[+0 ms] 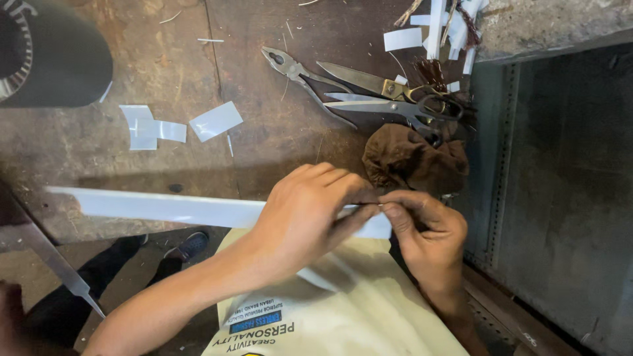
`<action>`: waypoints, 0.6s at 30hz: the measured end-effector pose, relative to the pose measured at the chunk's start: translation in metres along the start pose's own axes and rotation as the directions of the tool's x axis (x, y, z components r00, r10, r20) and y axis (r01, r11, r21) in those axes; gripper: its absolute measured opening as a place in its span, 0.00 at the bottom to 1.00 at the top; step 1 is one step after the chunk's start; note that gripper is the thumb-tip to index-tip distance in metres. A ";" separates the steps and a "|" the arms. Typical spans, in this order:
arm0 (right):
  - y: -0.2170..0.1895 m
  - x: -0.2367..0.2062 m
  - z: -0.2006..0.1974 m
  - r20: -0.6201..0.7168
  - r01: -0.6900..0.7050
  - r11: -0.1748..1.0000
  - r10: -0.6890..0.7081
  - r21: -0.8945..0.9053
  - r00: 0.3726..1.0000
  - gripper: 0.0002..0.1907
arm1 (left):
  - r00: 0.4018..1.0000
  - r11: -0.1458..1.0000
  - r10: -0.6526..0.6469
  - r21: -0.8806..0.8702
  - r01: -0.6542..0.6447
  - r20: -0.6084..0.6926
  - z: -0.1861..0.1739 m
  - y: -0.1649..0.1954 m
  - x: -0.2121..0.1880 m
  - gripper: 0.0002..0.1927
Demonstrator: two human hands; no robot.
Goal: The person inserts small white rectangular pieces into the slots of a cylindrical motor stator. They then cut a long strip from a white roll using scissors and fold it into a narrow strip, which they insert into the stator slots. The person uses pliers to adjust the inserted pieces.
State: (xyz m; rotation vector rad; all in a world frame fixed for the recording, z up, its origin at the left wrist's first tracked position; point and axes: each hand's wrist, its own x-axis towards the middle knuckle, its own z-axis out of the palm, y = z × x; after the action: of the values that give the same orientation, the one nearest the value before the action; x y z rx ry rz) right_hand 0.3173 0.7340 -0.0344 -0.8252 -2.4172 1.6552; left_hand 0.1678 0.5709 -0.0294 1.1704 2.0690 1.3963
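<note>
White strip [165,207] lies along the workbench [79,165] edge, uncut as far as shows — your left hand [300,214] and right hand [422,227] both pinch its right end, while scissors [382,99] and pliers [300,76] lie untouched beyond.

White strip [165,207]; brown, stained counter [264,132] with white scraps [215,120]; dark brown cloth [412,160]; grey steel pliers [300,74]; scissors [389,95] with silver blades and black-and-brass handles; cream shirt [356,310].

Bare forearms without sleeves, cream printed shirt [343,310], dark trousers [79,296], dark shoe [188,246].
</note>
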 end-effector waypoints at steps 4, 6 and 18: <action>0.003 0.002 0.001 -0.013 0.071 0.997 -0.071 0.008 0.997 0.06 | 0.978 0.968 -0.191 -0.149 0.201 0.079 -0.013 -0.004 -0.002 0.13; 0.005 0.002 -0.001 -0.041 0.061 0.998 -0.060 0.010 0.997 0.06 | 0.947 0.931 -0.287 -0.190 0.311 0.145 -0.022 -0.008 -0.003 0.15; -0.014 0.016 0.008 0.014 0.156 0.957 -0.157 -0.244 0.987 0.10 | 0.908 0.906 -0.408 -0.082 0.416 0.095 -0.006 -0.024 -0.019 0.09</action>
State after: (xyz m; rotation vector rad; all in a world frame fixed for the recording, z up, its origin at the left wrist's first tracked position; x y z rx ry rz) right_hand 0.2954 0.7318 -0.0288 -0.6436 -2.6414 1.3173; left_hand 0.1645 0.5480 -0.0502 0.6766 2.0156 1.2122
